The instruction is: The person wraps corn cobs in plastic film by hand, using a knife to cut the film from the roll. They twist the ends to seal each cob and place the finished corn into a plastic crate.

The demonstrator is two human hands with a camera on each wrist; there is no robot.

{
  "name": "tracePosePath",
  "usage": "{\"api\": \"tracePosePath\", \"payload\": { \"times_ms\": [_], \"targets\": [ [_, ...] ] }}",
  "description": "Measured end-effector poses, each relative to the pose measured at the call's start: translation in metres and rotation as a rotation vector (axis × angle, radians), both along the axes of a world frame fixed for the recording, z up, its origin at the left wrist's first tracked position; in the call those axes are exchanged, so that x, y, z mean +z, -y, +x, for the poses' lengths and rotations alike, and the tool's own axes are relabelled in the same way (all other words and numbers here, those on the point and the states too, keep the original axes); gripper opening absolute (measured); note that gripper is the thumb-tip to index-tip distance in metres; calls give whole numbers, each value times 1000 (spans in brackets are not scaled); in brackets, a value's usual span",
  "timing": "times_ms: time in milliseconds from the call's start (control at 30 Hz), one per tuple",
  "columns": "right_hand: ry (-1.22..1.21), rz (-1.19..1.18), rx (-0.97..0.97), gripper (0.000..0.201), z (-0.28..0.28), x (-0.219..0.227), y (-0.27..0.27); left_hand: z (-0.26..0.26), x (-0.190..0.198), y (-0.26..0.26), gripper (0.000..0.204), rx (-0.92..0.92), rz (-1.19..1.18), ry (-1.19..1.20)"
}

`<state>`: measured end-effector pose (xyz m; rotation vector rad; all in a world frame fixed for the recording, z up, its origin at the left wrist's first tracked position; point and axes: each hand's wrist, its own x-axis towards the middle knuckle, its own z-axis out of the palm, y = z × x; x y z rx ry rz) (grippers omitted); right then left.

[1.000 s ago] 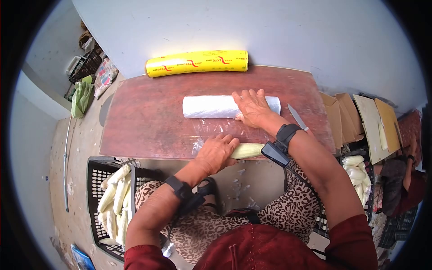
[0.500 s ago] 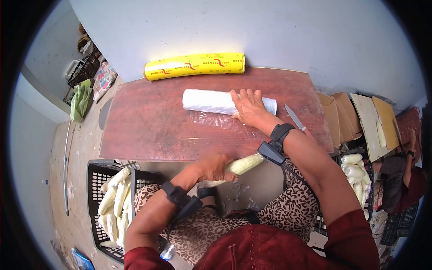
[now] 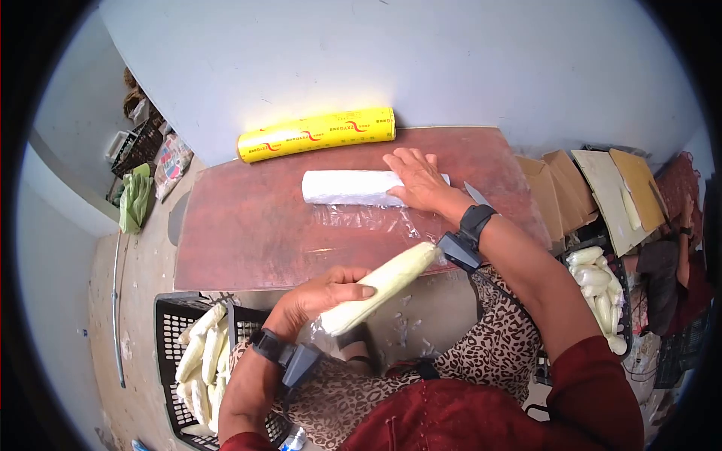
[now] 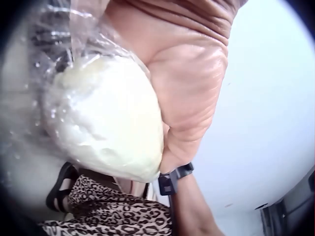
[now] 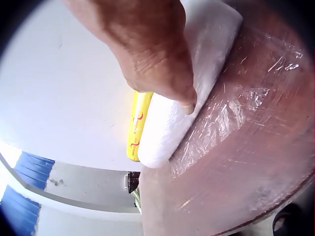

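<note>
The left hand (image 3: pixel 320 295) grips a pale, film-wrapped vegetable (image 3: pixel 387 286) above the table's front edge, thumb on top. In the left wrist view the vegetable's rounded end (image 4: pixel 108 118) shows loose clear film (image 4: pixel 34 98) around it, beside the palm (image 4: pixel 184 88). On the white film roll (image 3: pixel 346 186) lies the right hand (image 3: pixel 423 180), across its right part, fingers spread and reaching over it. In the right wrist view the thumb of the right hand (image 5: pixel 157 64) rests along the roll (image 5: pixel 165 130). A flap of clear film (image 3: pixel 368 219) spreads on the table in front.
A yellow printed roll (image 3: pixel 316 135) lies at the back of the table (image 3: pixel 241 233) by the wall. A knife (image 3: pixel 477 194) is right of the right hand. Black crates of pale vegetables stand at left (image 3: pixel 169 361) and right (image 3: pixel 620 304). Cardboard (image 3: pixel 541 192) leans at right; another person's arm (image 3: pixel 684 263) shows beyond.
The left hand has lifted the vegetable off the table's front edge and tilted it, far end up to the right. The right hand stays on the roll. The head view has shifted slightly.
</note>
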<state>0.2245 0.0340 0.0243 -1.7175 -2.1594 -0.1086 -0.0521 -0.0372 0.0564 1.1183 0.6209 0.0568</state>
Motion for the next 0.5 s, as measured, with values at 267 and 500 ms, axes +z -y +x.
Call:
{"api": "tracePosePath", "payload": {
  "times_ms": [267, 500],
  "targets": [
    [-996, -674, 4, 41, 37, 27, 11, -6, 29, -2, 72, 307, -39, 442],
    [-1551, -859, 538, 62, -40, 75, 74, 1, 34, -2, 71, 309, -89, 514]
  ]
}}
